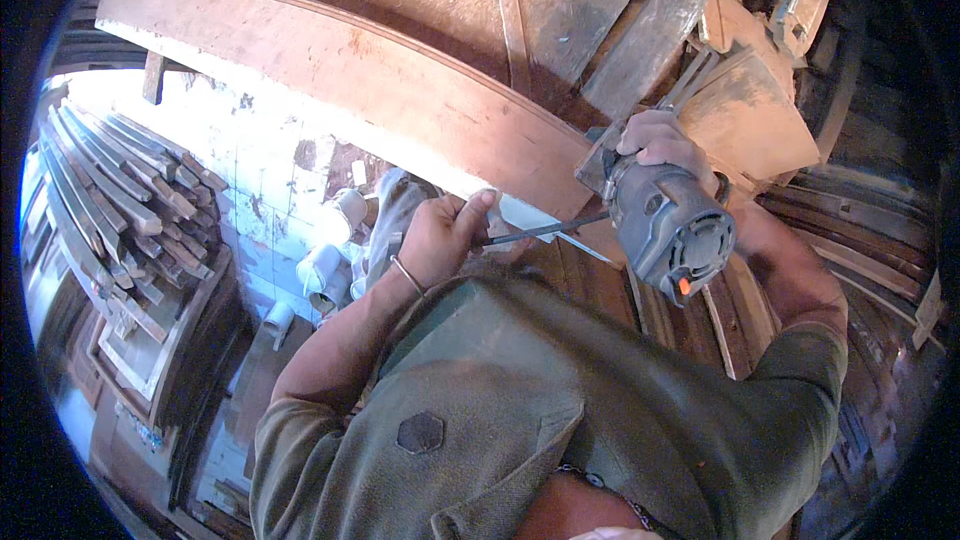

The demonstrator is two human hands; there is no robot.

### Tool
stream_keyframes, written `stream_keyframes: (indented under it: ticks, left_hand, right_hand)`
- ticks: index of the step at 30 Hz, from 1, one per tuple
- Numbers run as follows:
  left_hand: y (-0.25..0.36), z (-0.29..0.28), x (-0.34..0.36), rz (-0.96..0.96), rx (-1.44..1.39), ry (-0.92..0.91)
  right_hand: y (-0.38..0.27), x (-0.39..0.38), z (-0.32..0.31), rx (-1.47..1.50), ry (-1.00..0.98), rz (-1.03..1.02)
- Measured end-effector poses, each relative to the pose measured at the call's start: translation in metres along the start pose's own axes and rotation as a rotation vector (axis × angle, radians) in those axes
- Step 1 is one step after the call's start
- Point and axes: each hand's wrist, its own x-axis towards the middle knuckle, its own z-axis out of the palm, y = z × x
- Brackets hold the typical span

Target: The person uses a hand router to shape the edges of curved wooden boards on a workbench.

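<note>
My right hand (665, 140) is wrapped around the far end of a grey handheld power tool (660, 215). Its round, vented motor end with a small orange spot points toward me, and a flat plate shows at its left side; it looks like a router. My left hand (440, 238) is closed around one end of a thin dark rod (550, 230), thumb on top. From there the rod runs right to the tool; whether it touches is not clear. Just beyond both hands lies a long, curved reddish-brown wooden board (350, 75).
On the left, a pile of narrow wooden strips (130, 205) rests on stacked boards. White containers (325, 270) stand on the floor left of my left forearm. A wooden panel (750, 125) and offcuts lie beyond my right hand. More long timber (850, 250) is stacked at right.
</note>
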Motion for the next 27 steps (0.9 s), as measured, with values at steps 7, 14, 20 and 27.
stream_keyframes:
  ticks: [7, 14, 20, 27]
  left_hand:
    - [-0.007, -0.002, 0.006, 0.033, -0.031, -0.056]
    - [-0.004, -0.006, 0.006, 0.086, -0.022, -0.085]
    - [-0.014, -0.009, 0.009, 0.139, 0.100, -0.085]
    - [-0.014, -0.012, 0.012, 0.151, 0.095, -0.096]
  right_hand:
    - [0.007, 0.003, 0.002, 0.041, -0.016, -0.019]
    - [0.016, 0.003, 0.009, 0.110, 0.010, -0.039]
    - [0.021, 0.022, 0.022, 0.033, 0.086, -0.121]
    - [0.027, 0.066, 0.036, 0.023, 0.042, -0.138]
